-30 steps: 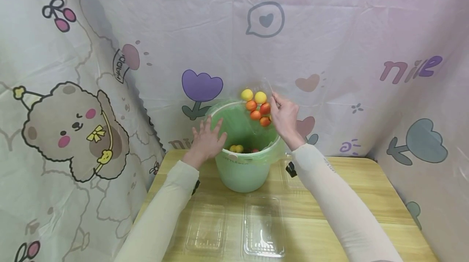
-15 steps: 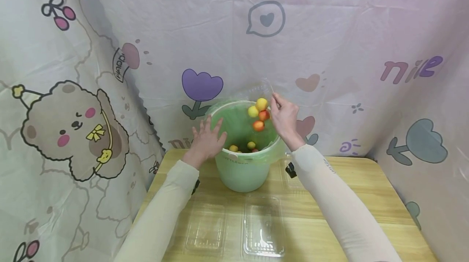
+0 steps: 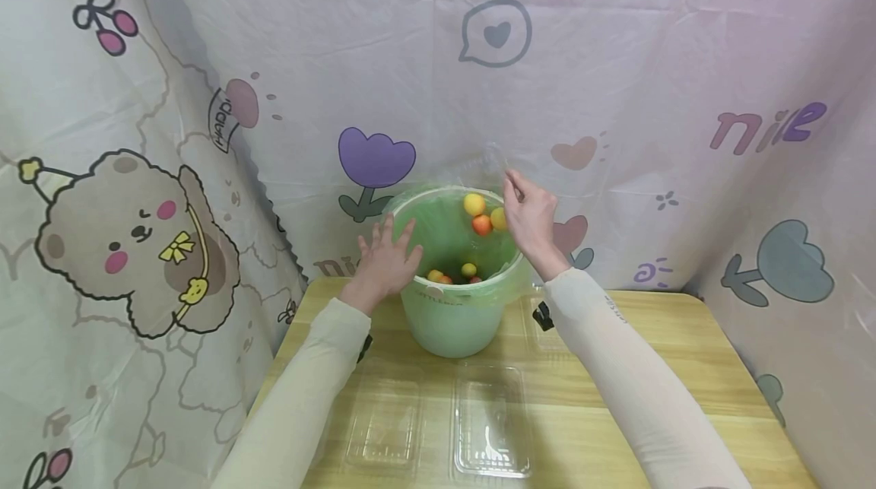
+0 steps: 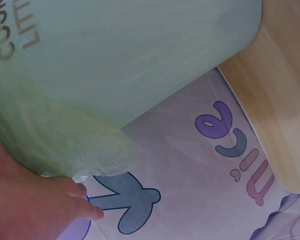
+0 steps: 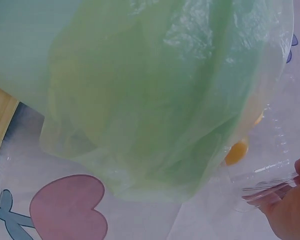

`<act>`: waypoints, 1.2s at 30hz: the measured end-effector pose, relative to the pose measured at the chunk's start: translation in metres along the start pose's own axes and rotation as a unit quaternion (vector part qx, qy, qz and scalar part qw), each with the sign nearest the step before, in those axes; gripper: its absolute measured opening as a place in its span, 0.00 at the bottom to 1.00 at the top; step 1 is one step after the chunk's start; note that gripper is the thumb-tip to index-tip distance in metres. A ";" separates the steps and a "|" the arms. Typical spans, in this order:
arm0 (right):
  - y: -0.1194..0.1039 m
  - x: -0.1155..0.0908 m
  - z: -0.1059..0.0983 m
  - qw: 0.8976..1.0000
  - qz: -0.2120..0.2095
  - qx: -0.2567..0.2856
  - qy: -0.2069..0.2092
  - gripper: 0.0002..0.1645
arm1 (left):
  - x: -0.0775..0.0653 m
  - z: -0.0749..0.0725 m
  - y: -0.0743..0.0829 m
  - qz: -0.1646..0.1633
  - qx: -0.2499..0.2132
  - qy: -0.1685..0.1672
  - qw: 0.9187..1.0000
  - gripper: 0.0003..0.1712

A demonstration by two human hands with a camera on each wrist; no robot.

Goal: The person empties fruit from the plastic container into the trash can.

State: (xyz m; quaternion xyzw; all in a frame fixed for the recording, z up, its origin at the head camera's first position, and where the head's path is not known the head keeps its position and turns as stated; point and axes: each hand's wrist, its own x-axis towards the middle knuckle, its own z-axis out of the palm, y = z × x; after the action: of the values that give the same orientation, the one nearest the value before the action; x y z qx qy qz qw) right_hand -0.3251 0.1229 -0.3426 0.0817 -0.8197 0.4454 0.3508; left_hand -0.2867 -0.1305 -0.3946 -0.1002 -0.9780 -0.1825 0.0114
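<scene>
A pale green bucket (image 3: 455, 325) stands on the table, its rim covered by a thin green plastic bag (image 3: 515, 287). My left hand (image 3: 386, 257) lies with spread fingers against the left rim; the left wrist view shows the bag next to this hand (image 4: 35, 205). Above the right rim my right hand (image 3: 534, 215) pinches the edge of a tipped clear plastic container (image 5: 270, 175). At its lower end, over the bucket, are a yellow round fruit (image 3: 474, 204), an orange-red one (image 3: 482, 225) and another yellow one (image 3: 498, 219). Several more, including a yellow fruit (image 3: 468, 270), lie inside the bucket.
Two clear plastic containers, a left one (image 3: 385, 420) and a right one (image 3: 491, 420), lie on the wooden table (image 3: 616, 398) before the bucket. Another clear container (image 3: 547, 341) is partly hidden by the right sleeve. A printed curtain (image 3: 616, 55) hangs close behind.
Most of the fruits have slid down out of the tipped container into the bucket; only a few remain at its lower end. Both hands have stayed nearly in place.
</scene>
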 end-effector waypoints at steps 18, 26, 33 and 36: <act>-0.003 -0.001 -0.001 1.000 -0.016 0.012 -0.011 0.18 | -0.001 -0.002 0.001 -0.001 0.004 0.001 1.000 0.41; -0.003 -0.001 -0.001 1.000 -0.017 0.011 -0.013 0.19 | 0.000 -0.001 0.000 0.000 0.001 -0.001 1.000 0.41; -0.005 -0.001 -0.002 1.000 -0.022 0.006 -0.012 0.19 | 0.000 -0.001 0.000 0.001 -0.004 -0.003 1.000 0.41; -0.006 -0.001 -0.001 1.000 -0.027 0.006 -0.009 0.19 | -0.001 -0.001 0.000 0.001 -0.005 -0.003 1.000 0.41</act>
State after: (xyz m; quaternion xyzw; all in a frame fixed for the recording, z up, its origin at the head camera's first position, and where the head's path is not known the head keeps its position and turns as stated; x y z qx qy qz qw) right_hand -0.3209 0.1204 -0.3393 0.1095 -0.8176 0.4399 0.3551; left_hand -0.2860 -0.1310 -0.3931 -0.1016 -0.9769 -0.1876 0.0083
